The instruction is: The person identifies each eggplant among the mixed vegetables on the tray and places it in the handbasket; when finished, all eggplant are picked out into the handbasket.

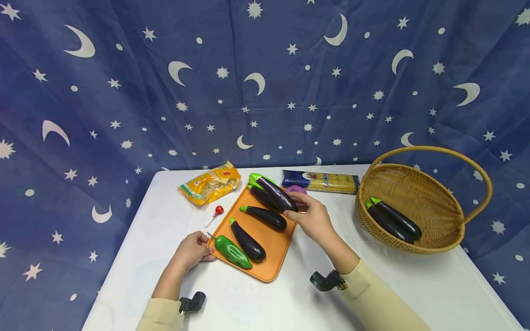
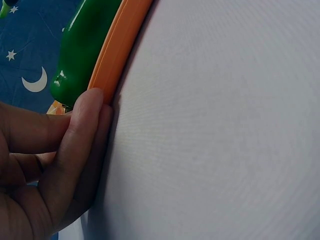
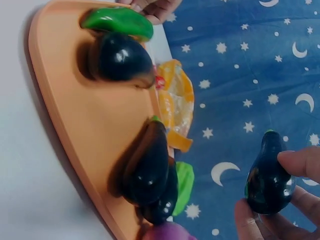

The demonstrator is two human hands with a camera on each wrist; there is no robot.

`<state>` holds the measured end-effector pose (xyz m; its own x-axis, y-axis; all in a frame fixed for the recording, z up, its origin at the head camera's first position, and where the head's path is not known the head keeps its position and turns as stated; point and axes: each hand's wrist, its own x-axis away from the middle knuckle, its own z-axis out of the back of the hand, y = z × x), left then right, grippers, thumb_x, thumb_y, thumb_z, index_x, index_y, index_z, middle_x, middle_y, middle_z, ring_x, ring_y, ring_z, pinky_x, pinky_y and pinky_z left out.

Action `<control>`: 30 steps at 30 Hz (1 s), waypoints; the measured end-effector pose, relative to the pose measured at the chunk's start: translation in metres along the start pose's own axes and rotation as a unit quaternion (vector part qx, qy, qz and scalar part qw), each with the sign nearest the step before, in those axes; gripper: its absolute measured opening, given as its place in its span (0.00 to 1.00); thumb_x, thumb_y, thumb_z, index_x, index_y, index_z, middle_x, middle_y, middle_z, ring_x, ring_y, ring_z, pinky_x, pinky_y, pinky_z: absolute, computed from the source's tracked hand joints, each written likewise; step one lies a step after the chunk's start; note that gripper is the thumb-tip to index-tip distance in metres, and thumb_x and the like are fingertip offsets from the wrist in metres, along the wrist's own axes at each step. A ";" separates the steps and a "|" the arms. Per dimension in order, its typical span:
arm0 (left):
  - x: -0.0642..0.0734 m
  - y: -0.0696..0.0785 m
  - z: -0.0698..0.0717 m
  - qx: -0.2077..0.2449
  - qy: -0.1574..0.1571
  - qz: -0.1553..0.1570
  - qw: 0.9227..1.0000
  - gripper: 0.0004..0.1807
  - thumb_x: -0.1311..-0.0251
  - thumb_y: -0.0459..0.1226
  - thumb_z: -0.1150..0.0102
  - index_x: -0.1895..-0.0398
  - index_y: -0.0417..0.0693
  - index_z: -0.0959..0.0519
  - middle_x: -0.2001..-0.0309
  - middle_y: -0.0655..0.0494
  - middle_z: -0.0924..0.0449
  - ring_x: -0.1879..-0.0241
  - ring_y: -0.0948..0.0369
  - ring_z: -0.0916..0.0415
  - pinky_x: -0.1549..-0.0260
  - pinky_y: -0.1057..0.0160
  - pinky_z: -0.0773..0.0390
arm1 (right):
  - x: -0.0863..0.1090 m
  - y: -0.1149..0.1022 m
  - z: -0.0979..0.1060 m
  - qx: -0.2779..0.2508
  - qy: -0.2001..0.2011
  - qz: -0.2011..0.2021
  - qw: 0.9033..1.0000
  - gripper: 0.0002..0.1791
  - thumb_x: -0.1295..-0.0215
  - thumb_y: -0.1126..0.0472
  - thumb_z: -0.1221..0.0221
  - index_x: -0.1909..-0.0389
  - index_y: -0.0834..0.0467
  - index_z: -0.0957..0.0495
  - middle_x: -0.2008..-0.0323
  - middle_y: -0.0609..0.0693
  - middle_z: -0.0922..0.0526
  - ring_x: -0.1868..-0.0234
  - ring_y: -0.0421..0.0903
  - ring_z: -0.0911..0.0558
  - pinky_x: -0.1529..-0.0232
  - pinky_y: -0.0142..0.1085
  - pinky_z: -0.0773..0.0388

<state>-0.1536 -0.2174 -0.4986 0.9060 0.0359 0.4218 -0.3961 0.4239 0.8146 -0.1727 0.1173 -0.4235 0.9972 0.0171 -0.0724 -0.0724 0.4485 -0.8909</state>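
My right hand point(image 1: 312, 218) holds a dark purple eggplant point(image 1: 279, 195) above the far right part of an orange tray point(image 1: 271, 257). In the right wrist view, thumb and fingers pinch this eggplant point(image 3: 270, 175) around its thick end. At the tray's left corner, my left hand point(image 1: 193, 252) grips the rim; the left wrist view shows thumb and fingers on the orange rim point(image 2: 120, 50). On the tray lie a green pepper point(image 1: 232, 252) beside the left hand, an eggplant point(image 1: 248, 241) next to it, another eggplant point(image 1: 265, 217) in the middle, and one partly hidden beneath the held one.
A wicker basket point(image 1: 407, 172) with two eggplants point(image 1: 391, 223) stands at the right. Behind the tray are a leafy green item point(image 1: 256, 178), a purple item point(image 1: 296, 189) and a spaghetti pack point(image 1: 331, 182). A yellow bag point(image 1: 211, 184) and red lollipop point(image 1: 218, 210) lie left.
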 end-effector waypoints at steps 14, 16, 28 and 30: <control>-0.002 -0.003 -0.001 -0.011 0.005 -0.003 1.000 0.11 0.39 0.23 0.39 0.55 0.33 0.27 0.65 0.44 0.26 0.73 0.58 0.16 0.70 0.61 0.12 | -0.003 0.007 0.031 -0.043 0.002 -0.021 0.999 0.30 0.42 0.61 0.29 0.36 0.49 0.23 0.41 0.54 0.20 0.47 0.53 0.17 0.50 0.45 0.14; -0.002 -0.003 -0.002 -0.013 0.005 -0.003 1.000 0.11 0.39 0.23 0.39 0.55 0.33 0.27 0.65 0.44 0.26 0.74 0.58 0.16 0.70 0.61 0.12 | -0.003 0.008 0.036 -0.053 0.003 -0.026 0.998 0.30 0.41 0.61 0.29 0.36 0.50 0.23 0.40 0.54 0.20 0.46 0.53 0.17 0.49 0.46 0.15; -0.003 -0.004 -0.002 0.003 -0.002 -0.002 1.000 0.11 0.39 0.22 0.40 0.55 0.32 0.28 0.66 0.44 0.27 0.74 0.58 0.16 0.68 0.60 0.12 | -0.001 0.006 0.071 -0.100 0.023 -0.052 0.993 0.33 0.40 0.63 0.30 0.33 0.55 0.26 0.36 0.60 0.25 0.42 0.57 0.20 0.40 0.49 0.20; -0.003 -0.004 -0.001 0.003 -0.002 -0.001 1.000 0.12 0.39 0.22 0.40 0.54 0.32 0.28 0.66 0.44 0.27 0.74 0.58 0.16 0.68 0.60 0.12 | 0.000 0.006 0.077 -0.099 0.026 -0.052 0.993 0.33 0.40 0.62 0.30 0.33 0.55 0.26 0.36 0.60 0.25 0.41 0.57 0.20 0.40 0.49 0.21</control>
<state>-0.1543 -0.2179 -0.5035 0.9062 0.0308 0.4218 -0.3948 0.4190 0.8177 -0.1720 0.1887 -0.3943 0.9976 -0.0691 0.0068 0.0247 0.2613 -0.9649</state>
